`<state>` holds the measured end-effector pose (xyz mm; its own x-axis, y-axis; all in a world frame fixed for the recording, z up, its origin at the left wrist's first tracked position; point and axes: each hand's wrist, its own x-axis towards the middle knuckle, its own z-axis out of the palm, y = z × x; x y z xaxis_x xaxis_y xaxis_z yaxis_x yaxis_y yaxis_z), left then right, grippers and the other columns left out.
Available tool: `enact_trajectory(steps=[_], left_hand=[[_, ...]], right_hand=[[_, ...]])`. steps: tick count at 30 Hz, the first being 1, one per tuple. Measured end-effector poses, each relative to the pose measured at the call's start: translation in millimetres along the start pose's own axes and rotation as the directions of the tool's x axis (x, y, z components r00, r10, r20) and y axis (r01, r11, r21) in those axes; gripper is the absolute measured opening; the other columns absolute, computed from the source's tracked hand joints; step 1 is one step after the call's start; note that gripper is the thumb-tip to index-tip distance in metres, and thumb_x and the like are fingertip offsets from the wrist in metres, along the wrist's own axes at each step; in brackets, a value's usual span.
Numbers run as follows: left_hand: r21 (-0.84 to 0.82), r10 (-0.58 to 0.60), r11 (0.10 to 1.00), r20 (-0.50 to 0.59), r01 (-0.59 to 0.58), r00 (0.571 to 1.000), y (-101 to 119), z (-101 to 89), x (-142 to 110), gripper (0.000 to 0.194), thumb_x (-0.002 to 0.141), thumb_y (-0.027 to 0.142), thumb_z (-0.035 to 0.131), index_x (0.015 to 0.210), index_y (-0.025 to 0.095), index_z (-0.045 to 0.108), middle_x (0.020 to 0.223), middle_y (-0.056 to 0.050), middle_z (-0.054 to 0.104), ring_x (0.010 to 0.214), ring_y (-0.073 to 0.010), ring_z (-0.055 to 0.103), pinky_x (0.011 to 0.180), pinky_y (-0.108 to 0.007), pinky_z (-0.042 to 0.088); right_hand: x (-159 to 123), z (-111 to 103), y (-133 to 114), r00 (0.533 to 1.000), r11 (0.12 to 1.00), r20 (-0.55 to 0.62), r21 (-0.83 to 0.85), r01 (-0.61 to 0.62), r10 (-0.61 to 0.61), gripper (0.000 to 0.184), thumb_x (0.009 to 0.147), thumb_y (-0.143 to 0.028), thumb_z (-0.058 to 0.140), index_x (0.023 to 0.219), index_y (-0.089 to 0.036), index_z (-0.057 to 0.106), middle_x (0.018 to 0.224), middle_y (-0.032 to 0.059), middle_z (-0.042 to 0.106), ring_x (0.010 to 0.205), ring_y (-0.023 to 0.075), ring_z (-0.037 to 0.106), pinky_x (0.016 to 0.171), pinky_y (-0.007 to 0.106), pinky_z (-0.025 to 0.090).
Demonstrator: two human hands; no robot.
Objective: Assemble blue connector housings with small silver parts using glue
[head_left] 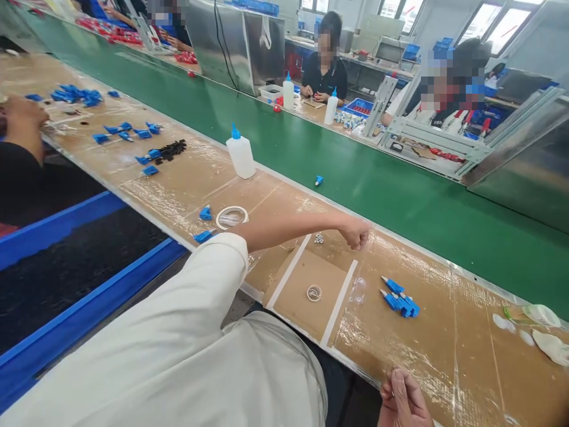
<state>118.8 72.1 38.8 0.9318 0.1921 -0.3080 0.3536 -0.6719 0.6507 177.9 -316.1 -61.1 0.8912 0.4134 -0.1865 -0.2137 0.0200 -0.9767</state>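
Observation:
My left hand (355, 234) reaches across the bench with its fingers curled closed, near the edge of the green belt. Whatever it may hold is hidden. Close to it lies a little cluster of small metallic pieces (319, 238). At the bench's front edge, my right hand (402, 397) is closed in a pinch, and I cannot make out anything between the fingers. Between the hands is a small pile of blue plastic parts (402, 303) with pale tips. A small round ring-shaped dish (313, 293) sits on a cardboard mat (297, 296) with white tape strips.
A green conveyor belt (284, 148) runs behind the bench, carrying one blue part (319, 180). A white bottle (240, 157) and a tape roll (232, 217) stand left. A co-worker's arm (22, 130) is far left; other people sit across the belt.

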Motion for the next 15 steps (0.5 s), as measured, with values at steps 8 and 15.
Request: enact_trajectory(steps=[8, 15], left_hand=[[-0.002, 0.035, 0.999, -0.068, -0.036, 0.997, -13.3, 14.3, -16.7, 0.03, 0.063, 0.001, 0.059, 0.08, 0.017, 0.078, 0.076, 0.0, 0.074, 0.071, -0.0142, 0.063, 0.071, -0.024, 0.045], [0.058, 0.21, 0.977, -0.167, -0.203, 0.963, 24.7, 58.7, 22.3, 0.034, 0.073, 0.003, 0.061, 0.103, 0.013, 0.076, 0.102, -0.008, 0.075, 0.089, -0.019, 0.065, 0.078, -0.027, 0.047]], right_hand=[[2.5, 18.8, -0.3, 0.996, 0.993, 0.081, -0.101, 0.055, -0.047, 0.043, 0.063, -0.051, 0.091, 0.084, -0.017, 0.075, 0.069, 0.0006, 0.069, 0.054, 0.0104, 0.057, 0.048, 0.021, 0.046], [19.8, 39.8, 3.7, 0.996, 0.971, 0.083, -0.23, 0.058, -0.04, 0.049, 0.063, -0.059, 0.088, 0.082, -0.016, 0.075, 0.072, 0.0019, 0.07, 0.058, 0.0116, 0.055, 0.05, 0.023, 0.046]])
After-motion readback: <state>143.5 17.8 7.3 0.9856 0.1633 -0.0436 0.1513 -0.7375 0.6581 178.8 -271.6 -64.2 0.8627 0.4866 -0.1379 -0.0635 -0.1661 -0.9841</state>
